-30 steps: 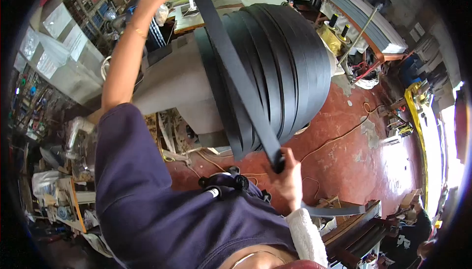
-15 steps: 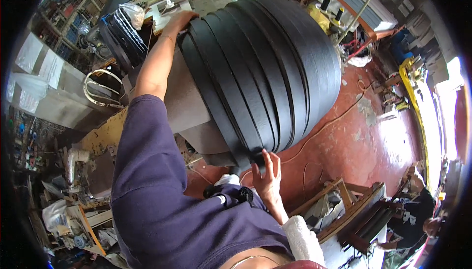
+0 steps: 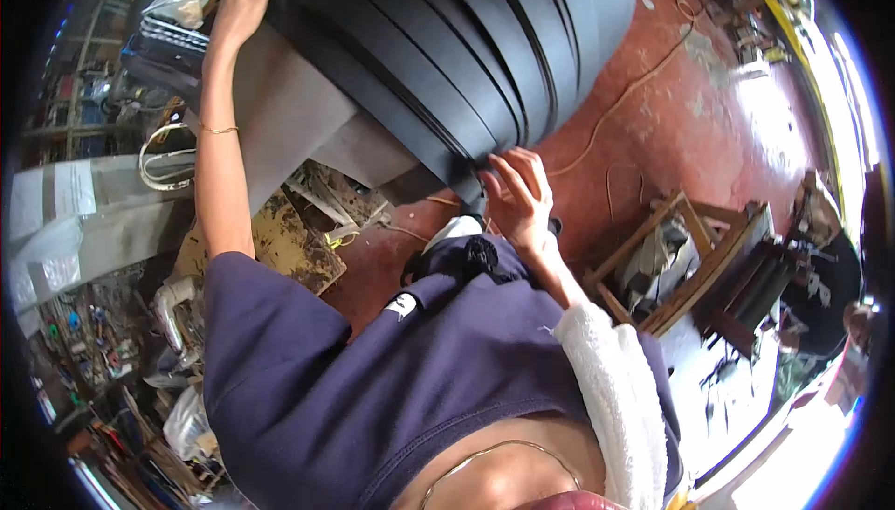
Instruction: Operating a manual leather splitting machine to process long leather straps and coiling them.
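Observation:
Wide black leather-like strips (image 3: 401, 30) lie side by side, partly overlapping, across a bulky brown-grey support. My left hand (image 3: 244, 5) reaches to the far left, its fingers closed at the edge of the outermost strip. At the near end my right hand (image 3: 522, 195) has its fingers curled and thumb against the hanging end of a strip, pinching it. Part of that grip is hidden by the fingers. Below the strips shows the brown-grey sheet (image 3: 294, 104) that covers the support.
Beyond my left arm stand a white looped frame (image 3: 166, 158) and a wire shelf rack (image 3: 89, 81). A worn yellowish board (image 3: 289, 244) sits low on the left. To the right, a cord (image 3: 629, 90) crosses the red floor (image 3: 662, 137), near a wooden frame (image 3: 690, 277). Another person (image 3: 830, 296) is at far right.
The view has shifted, so the strips sit higher in the picture. Both hands remain at the strip ends, the left at the far end and the right at the near one.

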Demonstrator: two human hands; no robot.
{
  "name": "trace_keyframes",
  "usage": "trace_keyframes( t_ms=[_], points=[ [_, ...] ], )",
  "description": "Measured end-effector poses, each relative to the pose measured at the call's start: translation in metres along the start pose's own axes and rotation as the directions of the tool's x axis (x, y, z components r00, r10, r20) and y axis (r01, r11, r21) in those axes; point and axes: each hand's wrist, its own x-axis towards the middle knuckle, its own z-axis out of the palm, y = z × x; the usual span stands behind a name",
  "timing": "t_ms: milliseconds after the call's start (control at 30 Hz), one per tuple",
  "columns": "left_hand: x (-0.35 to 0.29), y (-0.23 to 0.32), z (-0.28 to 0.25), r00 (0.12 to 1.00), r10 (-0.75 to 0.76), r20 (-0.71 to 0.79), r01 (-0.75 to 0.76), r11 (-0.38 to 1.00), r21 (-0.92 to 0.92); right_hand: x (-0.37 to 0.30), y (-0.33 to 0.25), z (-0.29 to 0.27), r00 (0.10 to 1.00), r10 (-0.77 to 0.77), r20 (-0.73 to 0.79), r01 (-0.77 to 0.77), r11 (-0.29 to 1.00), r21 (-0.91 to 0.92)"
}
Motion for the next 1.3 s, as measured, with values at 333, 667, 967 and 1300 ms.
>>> trace_keyframes(
  t_ms=[333,667,967,1300],
  points=[
    [-0.032,0.192,-0.015,0.927,-0.191,-0.323,0.190,0.981,-0.034,-0.073,0.122,-0.155,0.691,0.688,-0.222,-0.653,0.726,0.218],
    [-0.158,0.578,0.244,0.898,0.417,0.144,-0.182,0.647,-0.740,-0.214,0.220,-0.290,0.546,0.824,-0.154,-0.814,0.565,0.137],
    [-0.198,0.811,0.451,0.325,0.871,0.367,-0.228,0.449,-0.864,-0.301,0.245,-0.411,0.263,0.936,-0.235,-0.931,0.310,0.191],
    [-0.235,0.802,0.512,0.014,0.747,0.664,-0.032,0.664,-0.747,-0.335,0.276,-0.420,0.085,0.973,-0.215,-0.931,0.154,0.332]
  ],
)
